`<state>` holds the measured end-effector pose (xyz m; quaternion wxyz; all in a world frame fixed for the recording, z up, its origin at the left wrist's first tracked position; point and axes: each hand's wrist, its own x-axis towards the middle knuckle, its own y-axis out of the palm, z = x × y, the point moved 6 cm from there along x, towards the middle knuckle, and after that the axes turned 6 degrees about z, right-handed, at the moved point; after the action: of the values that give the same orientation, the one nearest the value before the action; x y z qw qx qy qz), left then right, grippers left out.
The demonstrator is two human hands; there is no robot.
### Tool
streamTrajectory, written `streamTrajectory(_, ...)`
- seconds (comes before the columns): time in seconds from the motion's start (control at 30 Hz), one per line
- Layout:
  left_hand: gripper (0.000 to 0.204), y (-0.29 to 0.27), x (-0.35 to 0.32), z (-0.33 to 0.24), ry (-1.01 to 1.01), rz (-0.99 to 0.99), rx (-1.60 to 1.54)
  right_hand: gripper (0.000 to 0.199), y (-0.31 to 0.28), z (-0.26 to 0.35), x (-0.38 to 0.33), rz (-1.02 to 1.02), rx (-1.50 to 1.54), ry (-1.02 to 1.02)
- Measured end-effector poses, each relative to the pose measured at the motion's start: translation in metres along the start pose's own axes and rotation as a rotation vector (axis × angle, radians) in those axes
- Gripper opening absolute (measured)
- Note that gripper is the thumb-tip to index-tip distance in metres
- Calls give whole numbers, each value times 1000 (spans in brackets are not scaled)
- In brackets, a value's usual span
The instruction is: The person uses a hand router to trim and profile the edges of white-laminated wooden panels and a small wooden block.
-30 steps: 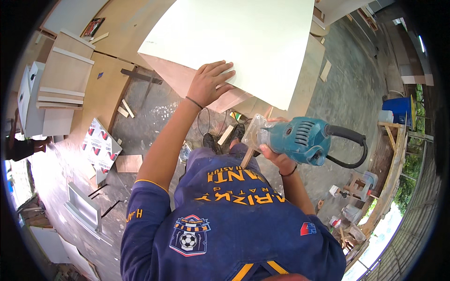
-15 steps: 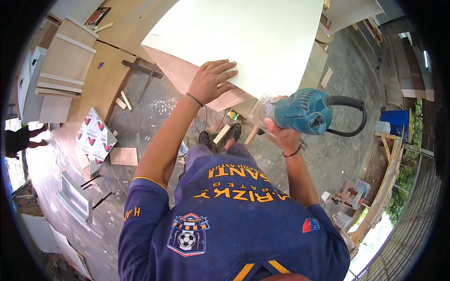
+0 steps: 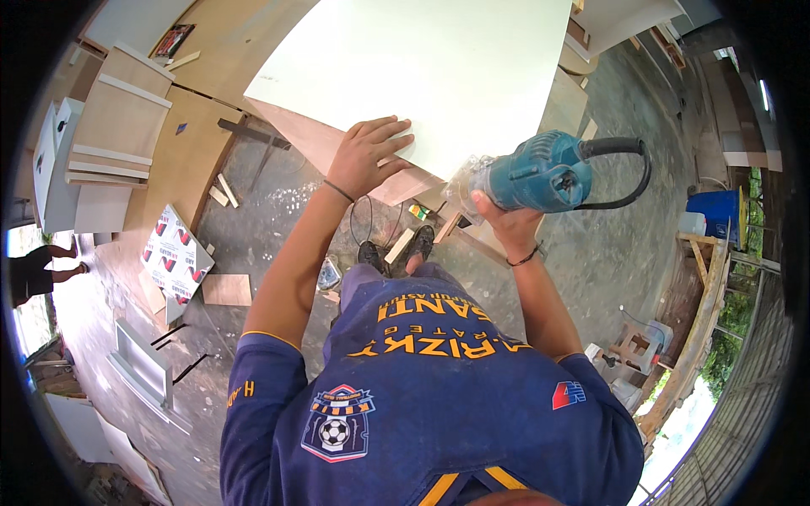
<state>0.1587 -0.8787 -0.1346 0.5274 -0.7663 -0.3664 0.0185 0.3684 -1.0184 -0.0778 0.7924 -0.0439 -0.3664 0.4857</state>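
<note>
A large box with a glossy white top panel [image 3: 422,76] and a bare pinkish wooden side [image 3: 304,139] stands in front of me. My left hand [image 3: 371,156] rests on the panel's near edge, fingers stretched over the white face. My right hand [image 3: 510,221] is wrapped round a teal trim router [image 3: 533,173], which lies tilted on its side. The router's clear plastic base [image 3: 466,190] is at the panel's near right corner. The bit is hidden, and I cannot tell whether it touches the edge. A black cord [image 3: 645,173] loops from the router's back end.
A patterned board [image 3: 175,253] and a wooden offcut [image 3: 228,289] lie on the floor at left, near a pale drawer-like frame [image 3: 139,363]. Cabinet panels [image 3: 118,118] stand farther left. A blue container [image 3: 713,215] and a bench machine [image 3: 637,346] are at right. Another person's legs [image 3: 63,263] show far left.
The router and my right hand have shifted a little farther from me, the router's back end rising in the picture. My left hand stays on the panel's edge. The whole view has shifted slightly.
</note>
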Motion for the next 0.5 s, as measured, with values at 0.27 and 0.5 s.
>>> streamTrajectory(0.27, 39, -2, 0, -2, 1, -5, -17, 56, 0, 2, -2, 175, -105, -51)
streamTrajectory(0.5, 34, 3, -10, 0, -18, -102, -34, 71, -9, -7, -6, 203, -93, -65)
